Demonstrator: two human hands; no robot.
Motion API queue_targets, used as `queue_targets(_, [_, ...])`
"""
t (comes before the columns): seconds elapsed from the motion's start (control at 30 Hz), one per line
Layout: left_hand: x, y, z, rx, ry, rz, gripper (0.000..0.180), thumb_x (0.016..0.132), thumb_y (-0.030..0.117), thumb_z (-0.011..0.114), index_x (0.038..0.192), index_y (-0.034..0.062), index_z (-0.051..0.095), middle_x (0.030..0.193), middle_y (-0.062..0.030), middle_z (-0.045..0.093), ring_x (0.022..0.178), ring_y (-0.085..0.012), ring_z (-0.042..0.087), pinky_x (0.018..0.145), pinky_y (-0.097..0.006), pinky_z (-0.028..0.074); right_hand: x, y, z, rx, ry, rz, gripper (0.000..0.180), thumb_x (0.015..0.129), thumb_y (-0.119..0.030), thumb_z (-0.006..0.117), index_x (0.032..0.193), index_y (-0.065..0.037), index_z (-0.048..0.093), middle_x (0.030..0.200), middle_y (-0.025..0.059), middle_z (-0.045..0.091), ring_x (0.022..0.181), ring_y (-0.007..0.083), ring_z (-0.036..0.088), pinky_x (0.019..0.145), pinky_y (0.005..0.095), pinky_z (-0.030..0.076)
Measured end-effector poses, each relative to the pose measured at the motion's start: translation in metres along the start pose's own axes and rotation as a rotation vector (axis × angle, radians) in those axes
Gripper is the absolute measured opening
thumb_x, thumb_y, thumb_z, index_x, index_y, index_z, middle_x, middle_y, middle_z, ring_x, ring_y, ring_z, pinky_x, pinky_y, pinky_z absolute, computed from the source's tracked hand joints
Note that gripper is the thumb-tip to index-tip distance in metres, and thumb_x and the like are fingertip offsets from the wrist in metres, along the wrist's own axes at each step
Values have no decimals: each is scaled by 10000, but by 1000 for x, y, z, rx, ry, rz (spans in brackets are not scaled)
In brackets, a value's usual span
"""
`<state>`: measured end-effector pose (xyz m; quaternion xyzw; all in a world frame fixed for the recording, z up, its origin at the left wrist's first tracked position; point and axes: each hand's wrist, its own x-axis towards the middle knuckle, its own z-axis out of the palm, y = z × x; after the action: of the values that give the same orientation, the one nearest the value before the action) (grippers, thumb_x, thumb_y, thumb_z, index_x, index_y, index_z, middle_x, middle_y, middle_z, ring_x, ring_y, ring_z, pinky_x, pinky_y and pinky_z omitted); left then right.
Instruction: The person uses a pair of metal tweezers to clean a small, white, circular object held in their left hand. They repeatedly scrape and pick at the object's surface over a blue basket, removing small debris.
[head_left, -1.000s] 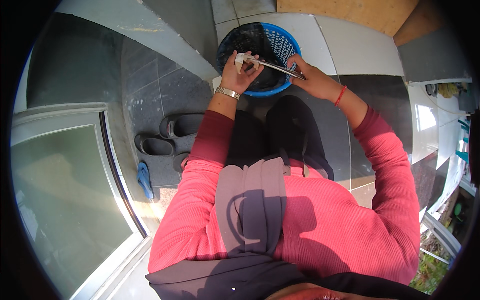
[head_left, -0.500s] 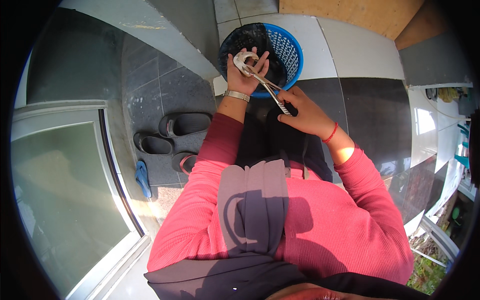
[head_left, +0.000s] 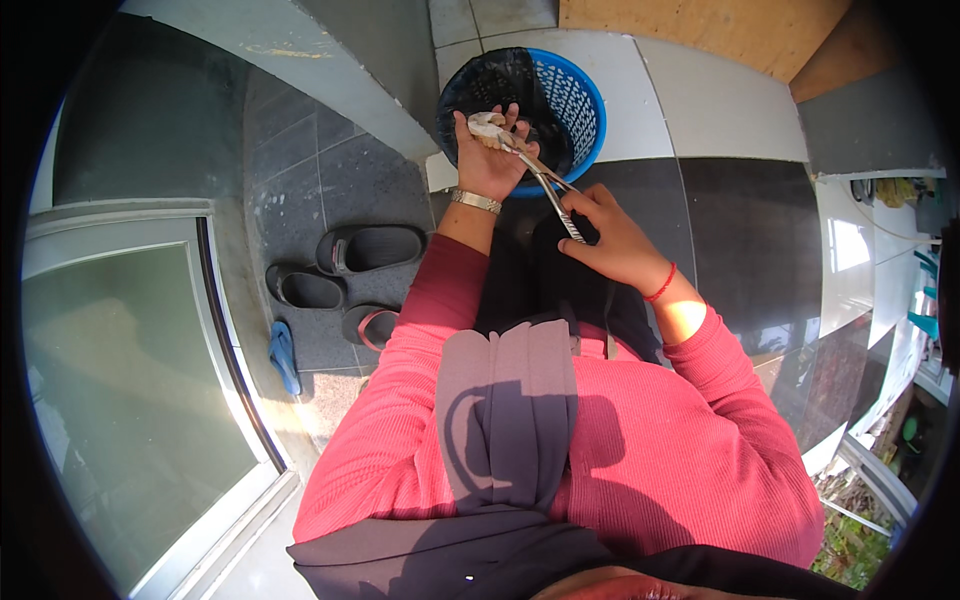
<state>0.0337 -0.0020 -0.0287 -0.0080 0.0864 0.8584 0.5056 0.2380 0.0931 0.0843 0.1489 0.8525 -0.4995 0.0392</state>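
Observation:
My left hand (head_left: 490, 165) is palm up over a blue basket (head_left: 598, 125), with its fingers partly curled. Lying against the palm, beside the thumb, is a curled off-white and brown piece (head_left: 487, 122); its exact kind is unclear. My right hand (head_left: 612, 235) grips a long silver scissor-like tool (head_left: 556, 197) by its ridged handles. The tool's two arms spread apart toward the right hand. Its far end reaches the curled piece and the left fingers, where the tips are hard to make out.
A black plastic liner (head_left: 505, 75) covers part of the basket's inside. Dark clogs (head_left: 375, 248) and a blue flip-flop (head_left: 284, 357) lie on grey tiles to the left. A framed glass panel (head_left: 140, 380) stands farther left, a wooden board (head_left: 700, 30) at the far side.
The curled piece has tipped, so its ring-like opening no longer shows. Its outline looks flatter. My right hand and the tool have shifted slightly right and nearer to me.

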Motion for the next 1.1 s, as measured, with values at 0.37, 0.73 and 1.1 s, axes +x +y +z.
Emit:
queue_targets(0.37, [-8,3,15,-43,292,68,334,926,407,451,1022,91,495,1109,-54,595,1023,-191,578,872,-437,425,5,17,-13,54,34,-8,323,779,-173,668,1059,-97,525,941,61,431,789,153,428,691,271,378])
queue_targets(0.73, [-8,-7,26,-186,203,12,415,954,509,376,1032,118,493,1176,-76,568,1132,-249,524,929,-492,408,53,4,11,194,414,-169,130,790,-80,645,898,-29,593,900,63,512,696,133,459,636,262,389])
queue_targets(1.1, [-13,9,26,274,378,60,407,937,498,425,1068,123,515,1131,-85,586,1097,-314,556,633,-325,489,17,2,-26,-112,-21,-161,347,724,-223,697,1010,-92,549,1055,103,475,890,280,538,771,352,444])
